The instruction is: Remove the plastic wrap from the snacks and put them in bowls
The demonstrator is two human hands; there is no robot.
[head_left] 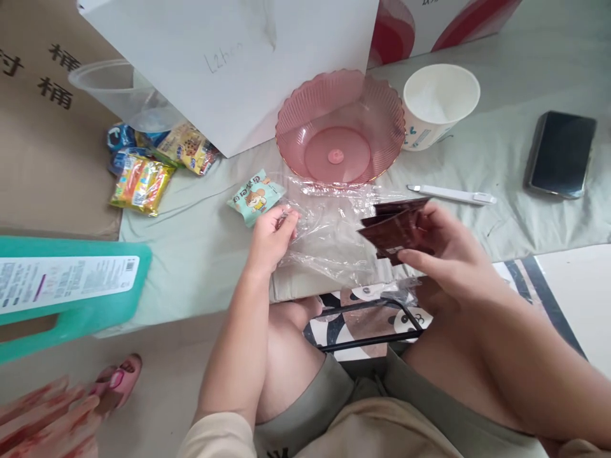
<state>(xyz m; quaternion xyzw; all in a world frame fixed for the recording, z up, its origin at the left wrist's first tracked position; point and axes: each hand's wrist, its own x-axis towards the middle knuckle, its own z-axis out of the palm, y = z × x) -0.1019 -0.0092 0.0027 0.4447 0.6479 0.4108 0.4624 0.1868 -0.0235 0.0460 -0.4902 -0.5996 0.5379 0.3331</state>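
My left hand (273, 236) pinches the edge of a clear plastic bag (337, 245), which lies crumpled across the cloth between my hands. In my right hand (451, 251) are several flat, dark brown packets (394, 232), fanned out over the bag's right side. A mint-green snack packet (258, 198) with a cartoon figure lies just beyond my left fingers. Behind the bag stands a pink ribbed bowl (337, 156) with nothing in it. A white utility knife (452, 193) rests on the cloth beyond my right hand.
A paper cup (439, 105) stands right of the bowl, with a phone (562, 154) farther right. Colourful snack packets (143, 184) spill by a clear tub (107, 83) at left. White box (229, 57), cardboard box (48, 146) and green plastic piece (136, 254) border the cloth.
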